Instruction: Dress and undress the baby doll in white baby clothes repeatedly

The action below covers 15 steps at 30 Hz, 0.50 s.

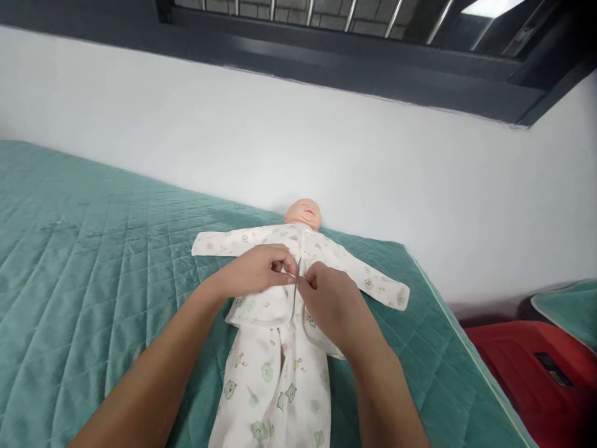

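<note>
A baby doll (304, 213) lies on its back, dressed in a white printed baby shirt (261, 309) with both sleeves spread out. Matching patterned trousers (268, 386) cover its legs. At the shirt's front opening, my left hand (263, 269) pinches one edge between thumb and fingers. Close beside it, my right hand (329, 295) is closed on the other edge, its fingertips nearly meeting the left ones. The front is fastened or overlapped near the neck and parts below my hands. Whatever small fastener may be between my fingers is hidden.
Under the doll spreads a green quilted bed cover (107, 261), with its edge running down on the right. Behind stands a white wall (224, 137) below a dark window frame (326, 56) with metal bars. A red suitcase-like object (517, 373) is beside the bed at right.
</note>
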Each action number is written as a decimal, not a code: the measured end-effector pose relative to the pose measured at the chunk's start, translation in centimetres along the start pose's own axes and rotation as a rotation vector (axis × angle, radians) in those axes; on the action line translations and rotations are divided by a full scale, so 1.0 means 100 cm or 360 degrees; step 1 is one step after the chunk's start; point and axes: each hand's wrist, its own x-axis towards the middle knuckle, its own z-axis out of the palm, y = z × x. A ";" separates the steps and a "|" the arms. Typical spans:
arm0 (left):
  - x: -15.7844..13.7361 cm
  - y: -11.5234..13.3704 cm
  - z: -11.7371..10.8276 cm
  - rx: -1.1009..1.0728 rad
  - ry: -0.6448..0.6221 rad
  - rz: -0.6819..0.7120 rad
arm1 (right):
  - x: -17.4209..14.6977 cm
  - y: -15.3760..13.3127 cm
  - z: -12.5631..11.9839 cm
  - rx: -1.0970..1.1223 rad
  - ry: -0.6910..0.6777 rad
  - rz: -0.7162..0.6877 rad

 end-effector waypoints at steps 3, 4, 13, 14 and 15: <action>-0.001 0.001 0.001 -0.0091 -0.0006 -0.0063 | 0.006 0.012 -0.004 0.0224 -0.0065 -0.0025; -0.002 0.002 0.001 -0.0135 0.0004 -0.0079 | 0.008 0.016 -0.006 0.0332 -0.0092 -0.0031; -0.006 0.004 0.002 -0.0544 0.0077 -0.0134 | 0.020 0.022 0.011 0.1396 -0.0174 -0.0189; -0.005 0.002 0.002 -0.0563 0.0084 -0.0127 | 0.021 0.022 0.014 0.1418 -0.0169 -0.0205; -0.005 0.001 0.001 -0.0581 0.0090 -0.0123 | 0.021 0.022 0.016 0.1418 -0.0163 -0.0215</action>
